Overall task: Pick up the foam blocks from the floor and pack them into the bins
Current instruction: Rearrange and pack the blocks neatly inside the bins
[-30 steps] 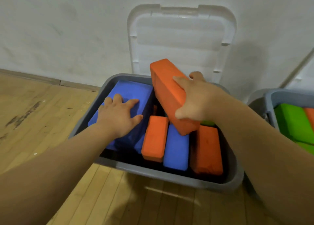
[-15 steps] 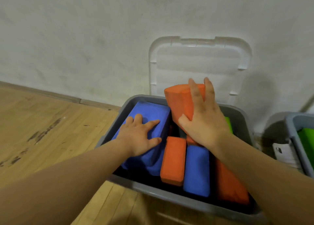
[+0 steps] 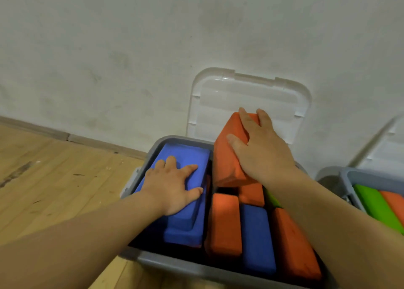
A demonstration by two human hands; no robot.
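The right hand [image 3: 260,151] grips a tilted orange block [image 3: 227,155] at 1 o'clock over the gray bin [image 3: 175,264], fingers curled over its top end and thumb on its side. The left hand [image 3: 172,186] lies flat, fingers spread, on the top blue block [image 3: 188,155] at 9 o'clock. Showing in the bin are four orange blocks (the held one among them), three blue, and a sliver of one green block [image 3: 271,199].

a single camera on my head looks forward and down, close over the grey bin [image 3: 175,266] at 6 o'clock; wall [image 3: 131,37] fills 12 o'clock, wooden floor [image 3: 54,190] lies at 9 o'clock.
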